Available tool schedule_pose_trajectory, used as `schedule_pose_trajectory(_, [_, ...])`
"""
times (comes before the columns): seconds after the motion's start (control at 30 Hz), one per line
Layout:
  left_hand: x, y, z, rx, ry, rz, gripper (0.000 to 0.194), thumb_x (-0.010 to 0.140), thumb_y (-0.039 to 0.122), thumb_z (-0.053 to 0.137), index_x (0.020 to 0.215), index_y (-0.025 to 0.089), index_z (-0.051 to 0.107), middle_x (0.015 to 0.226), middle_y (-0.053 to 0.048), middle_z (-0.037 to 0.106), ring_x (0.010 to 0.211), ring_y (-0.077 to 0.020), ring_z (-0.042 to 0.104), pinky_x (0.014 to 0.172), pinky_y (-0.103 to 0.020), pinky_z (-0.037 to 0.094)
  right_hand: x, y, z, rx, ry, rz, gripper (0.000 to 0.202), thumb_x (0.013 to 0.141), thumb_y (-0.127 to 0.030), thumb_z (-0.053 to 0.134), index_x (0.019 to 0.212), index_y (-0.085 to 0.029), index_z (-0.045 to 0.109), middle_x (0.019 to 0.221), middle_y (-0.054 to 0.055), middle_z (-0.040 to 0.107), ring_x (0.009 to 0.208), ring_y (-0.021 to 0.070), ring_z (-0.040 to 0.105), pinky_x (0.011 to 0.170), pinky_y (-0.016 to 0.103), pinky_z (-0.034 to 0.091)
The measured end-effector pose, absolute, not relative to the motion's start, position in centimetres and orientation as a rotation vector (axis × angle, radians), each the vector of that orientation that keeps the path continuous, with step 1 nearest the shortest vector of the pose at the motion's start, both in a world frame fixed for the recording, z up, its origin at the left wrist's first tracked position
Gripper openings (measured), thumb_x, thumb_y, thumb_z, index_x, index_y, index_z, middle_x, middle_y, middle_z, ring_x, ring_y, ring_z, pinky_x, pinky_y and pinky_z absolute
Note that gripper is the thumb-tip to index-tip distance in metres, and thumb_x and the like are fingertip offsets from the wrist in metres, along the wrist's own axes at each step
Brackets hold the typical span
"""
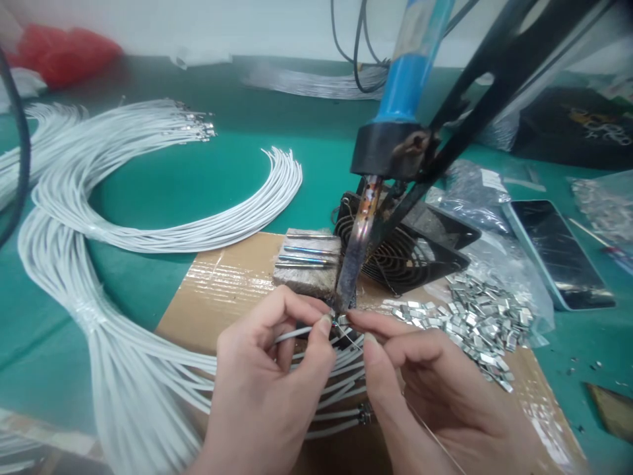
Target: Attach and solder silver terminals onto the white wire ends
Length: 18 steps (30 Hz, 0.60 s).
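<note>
My left hand (277, 382) pinches the end of a white wire (293, 334) between thumb and forefinger, just under the tip of a soldering iron (357, 247). The iron is fixed in a black stand (475, 99) and points down. My right hand (440, 389) is closed on a thin solder wire (432, 435) that trails below the palm. A small shiny metal terminal (342, 320) sits between the two hands' fingertips at the iron's tip; which fingers bear it is unclear. More white wires (341, 389) pass below my hands, some with metal ends.
Loose metal terminals (475, 323) lie heaped at the right on brown cardboard (198, 303). A grey block (306, 274) with metal rods and a black fan (410, 254) stand behind my hands. Bundled white wires (148, 241) spread left. A phone (558, 254) lies at right.
</note>
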<state>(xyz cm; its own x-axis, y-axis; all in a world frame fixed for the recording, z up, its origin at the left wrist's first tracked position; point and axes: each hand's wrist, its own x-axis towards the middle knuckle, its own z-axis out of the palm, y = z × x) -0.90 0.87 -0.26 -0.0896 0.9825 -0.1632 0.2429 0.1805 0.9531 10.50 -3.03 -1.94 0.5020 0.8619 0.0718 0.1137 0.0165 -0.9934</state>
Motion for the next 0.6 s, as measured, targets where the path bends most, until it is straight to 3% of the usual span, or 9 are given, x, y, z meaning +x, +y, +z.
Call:
schedule_pose_trajectory(0.2, [-0.2, 0.8, 0.7, 1.110, 1.559, 0.997, 0.013, 0.082, 0.022, 0.069, 0.070, 0.021, 0.064, 0.081, 0.003, 0.072, 0.076, -0.0127, 0.068, 0.060, -0.017, 0.048, 10.6, -3.0, -2.0, -1.457, -0.921, 0.704, 0.022, 0.088, -0.027, 0.076, 0.069, -0.022, 0.066, 0.102, 0.009, 0.082, 0.084, 0.0243, 0.080, 0.072, 0.028, 0.066])
schedule_pose_trajectory(0.6, [0.2, 0.9, 1.3, 1.028, 1.571, 1.017, 0.015, 0.079, 0.023, 0.069, 0.066, 0.021, 0.062, 0.077, 0.005, 0.069, 0.078, -0.0118, 0.067, 0.066, -0.016, 0.050, 10.4, -3.0, -1.8, -1.452, -0.907, 0.697, 0.020, 0.088, -0.025, 0.076, 0.071, -0.025, 0.064, 0.101, 0.000, 0.081, 0.082, 0.0161, 0.079, 0.076, 0.021, 0.061])
